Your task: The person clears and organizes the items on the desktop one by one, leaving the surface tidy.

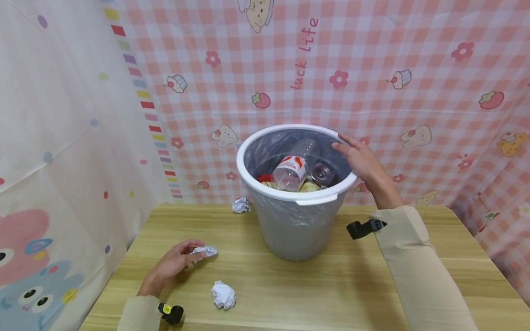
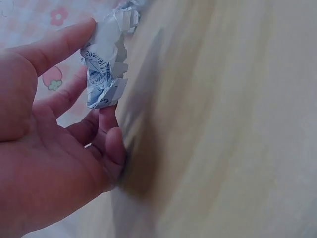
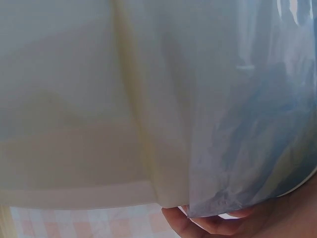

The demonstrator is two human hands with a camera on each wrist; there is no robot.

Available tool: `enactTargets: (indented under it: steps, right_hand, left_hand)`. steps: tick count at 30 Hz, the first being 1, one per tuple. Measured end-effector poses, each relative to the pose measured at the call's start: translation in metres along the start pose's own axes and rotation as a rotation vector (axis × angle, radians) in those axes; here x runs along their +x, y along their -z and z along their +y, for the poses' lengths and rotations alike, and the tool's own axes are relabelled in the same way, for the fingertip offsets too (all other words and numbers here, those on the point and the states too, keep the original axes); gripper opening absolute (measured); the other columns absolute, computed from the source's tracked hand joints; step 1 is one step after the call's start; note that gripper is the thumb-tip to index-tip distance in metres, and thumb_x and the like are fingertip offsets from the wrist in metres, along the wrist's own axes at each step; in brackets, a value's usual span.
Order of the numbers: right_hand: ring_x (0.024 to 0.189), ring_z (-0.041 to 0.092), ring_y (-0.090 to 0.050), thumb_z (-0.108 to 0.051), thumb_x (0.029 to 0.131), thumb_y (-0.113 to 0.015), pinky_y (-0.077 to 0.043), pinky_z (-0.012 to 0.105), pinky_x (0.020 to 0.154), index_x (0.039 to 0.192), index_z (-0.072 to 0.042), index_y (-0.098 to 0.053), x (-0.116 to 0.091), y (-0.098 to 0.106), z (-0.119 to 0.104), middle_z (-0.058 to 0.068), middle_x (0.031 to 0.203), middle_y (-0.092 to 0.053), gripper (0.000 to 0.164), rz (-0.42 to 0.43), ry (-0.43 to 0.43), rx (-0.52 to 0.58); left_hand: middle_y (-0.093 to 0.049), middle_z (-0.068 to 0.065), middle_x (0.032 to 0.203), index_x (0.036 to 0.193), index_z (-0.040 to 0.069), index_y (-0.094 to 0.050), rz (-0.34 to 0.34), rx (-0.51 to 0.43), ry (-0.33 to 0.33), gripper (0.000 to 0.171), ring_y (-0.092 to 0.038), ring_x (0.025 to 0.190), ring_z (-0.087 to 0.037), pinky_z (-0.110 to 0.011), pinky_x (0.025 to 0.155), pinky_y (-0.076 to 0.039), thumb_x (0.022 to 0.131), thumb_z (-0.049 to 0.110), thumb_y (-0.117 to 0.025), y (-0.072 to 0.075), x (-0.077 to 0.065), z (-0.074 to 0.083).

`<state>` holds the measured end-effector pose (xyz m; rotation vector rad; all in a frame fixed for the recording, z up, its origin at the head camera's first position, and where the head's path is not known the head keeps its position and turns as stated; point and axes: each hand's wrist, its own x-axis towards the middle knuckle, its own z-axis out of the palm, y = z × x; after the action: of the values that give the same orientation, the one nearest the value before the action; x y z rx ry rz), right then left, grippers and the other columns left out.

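My left hand (image 1: 174, 263) pinches a crumpled white paper ball (image 1: 204, 252) between thumb and fingers, low over the table's left part. Printed writing shows on the paper (image 2: 103, 74) in the left wrist view. My right hand (image 1: 362, 161) grips the white rim of a grey trash bin (image 1: 296, 234) at its right side. The bin stands upright, lined with a clear plastic bag (image 1: 265, 149). Inside lie a clear plastic cup with a red and white label (image 1: 291, 168), another clear container (image 1: 323, 174) and other litter. In the right wrist view, fingers (image 3: 188, 225) show at the bin's edge.
A second paper ball (image 1: 223, 294) lies on the wooden table (image 1: 372, 285) near the front. Another one (image 1: 240, 205) sits at the back, left of the bin. A pink checked curtain (image 1: 198, 151) hangs behind the table, a pale one (image 1: 83, 151) at left.
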<state>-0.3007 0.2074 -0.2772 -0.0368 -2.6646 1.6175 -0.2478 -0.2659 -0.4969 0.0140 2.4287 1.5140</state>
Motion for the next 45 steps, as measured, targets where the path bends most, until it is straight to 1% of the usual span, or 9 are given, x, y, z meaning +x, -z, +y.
enactTargets:
  steps: [5, 13, 17, 21, 28, 31, 34, 37, 45]
  right_hand:
    - [0.134, 0.034, -0.045, -0.048, 0.099, -0.048, -0.047, 0.045, 0.099, 0.157, -0.028, -0.027, -0.001, 0.000, -0.001, 0.018, 0.160, -0.028, 0.065, 0.011, 0.006, -0.002]
    - [0.139, 0.034, -0.040, -0.048, 0.100, -0.047, -0.046, 0.047, 0.101, 0.157, -0.028, -0.026, 0.000, -0.001, 0.000, 0.016, 0.161, -0.026, 0.065, 0.010, -0.007, 0.000]
    - [0.139, 0.035, -0.039, -0.047, 0.100, -0.047, -0.045, 0.047, 0.103, 0.158, -0.028, -0.025, 0.000, 0.000, 0.000, 0.017, 0.161, -0.025, 0.065, 0.006, 0.000, 0.006]
    - [0.141, 0.035, -0.037, -0.048, 0.100, -0.048, -0.044, 0.047, 0.104, 0.158, -0.027, -0.025, 0.000, 0.000, 0.000, 0.017, 0.162, -0.023, 0.065, 0.005, 0.004, 0.006]
    - [0.143, 0.035, -0.034, -0.049, 0.099, -0.048, -0.041, 0.048, 0.107, 0.158, -0.027, -0.026, 0.000, 0.000, 0.000, 0.016, 0.162, -0.023, 0.066, 0.008, -0.001, -0.002]
    - [0.144, 0.035, -0.032, -0.049, 0.099, -0.047, -0.038, 0.048, 0.110, 0.158, -0.027, -0.026, 0.000, -0.001, 0.000, 0.016, 0.162, -0.023, 0.066, 0.011, 0.003, -0.008]
    - [0.143, 0.035, -0.033, -0.049, 0.099, -0.047, -0.036, 0.048, 0.111, 0.157, -0.027, -0.026, 0.000, -0.001, 0.000, 0.016, 0.162, -0.023, 0.066, 0.013, 0.002, -0.014]
    - [0.143, 0.035, -0.033, -0.050, 0.099, -0.047, -0.036, 0.048, 0.111, 0.157, -0.028, -0.026, -0.001, -0.001, -0.001, 0.016, 0.162, -0.024, 0.067, 0.009, 0.000, -0.018]
    - [0.143, 0.036, -0.034, -0.049, 0.099, -0.047, -0.037, 0.049, 0.110, 0.158, -0.027, -0.024, -0.001, -0.001, -0.001, 0.016, 0.162, -0.025, 0.066, 0.006, -0.007, -0.013]
  left_hand:
    - [-0.059, -0.008, 0.105, 0.127, 0.004, -0.057, -0.008, -0.048, 0.006, 0.043, -0.052, 0.085, -0.018, -0.029, 0.067, -0.045, 0.092, 0.028, -0.069, 0.003, -0.001, 0.007]
    - [-0.056, -0.012, 0.113, 0.130, 0.002, -0.054, -0.023, -0.097, -0.016, 0.047, -0.053, 0.087, -0.021, -0.030, 0.067, -0.048, 0.093, 0.026, -0.068, 0.006, -0.002, 0.016]
    - [-0.054, -0.013, 0.113, 0.131, 0.003, -0.053, -0.017, -0.096, -0.027, 0.047, -0.052, 0.087, -0.021, -0.032, 0.068, -0.050, 0.094, 0.028, -0.068, 0.006, -0.003, 0.022]
    - [-0.055, -0.014, 0.118, 0.132, 0.005, -0.054, -0.004, -0.069, -0.048, 0.048, -0.053, 0.091, -0.023, -0.037, 0.074, -0.050, 0.094, 0.031, -0.067, 0.007, -0.004, 0.031]
    - [-0.053, -0.010, 0.125, 0.134, 0.009, -0.053, 0.021, -0.053, -0.063, 0.050, -0.052, 0.107, -0.022, -0.041, 0.090, -0.045, 0.094, 0.036, -0.067, 0.011, -0.006, 0.052]
    - [-0.051, -0.010, 0.127, 0.135, 0.010, -0.052, 0.021, -0.046, -0.075, 0.052, -0.051, 0.109, -0.024, -0.040, 0.090, -0.044, 0.094, 0.038, -0.067, 0.012, -0.007, 0.060]
    - [-0.052, -0.009, 0.126, 0.134, 0.010, -0.052, 0.033, -0.038, -0.091, 0.051, -0.051, 0.107, -0.024, -0.036, 0.087, -0.044, 0.094, 0.037, -0.066, 0.014, -0.009, 0.069]
    - [-0.051, -0.010, 0.125, 0.135, 0.008, -0.051, 0.040, -0.038, -0.125, 0.050, -0.051, 0.106, -0.023, -0.033, 0.086, -0.044, 0.096, 0.037, -0.064, 0.017, -0.012, 0.079]
    - [-0.051, -0.008, 0.118, 0.133, 0.006, -0.050, 0.103, -0.060, -0.222, 0.049, -0.051, 0.102, -0.023, -0.030, 0.085, -0.044, 0.097, 0.038, -0.062, 0.024, -0.014, 0.118]
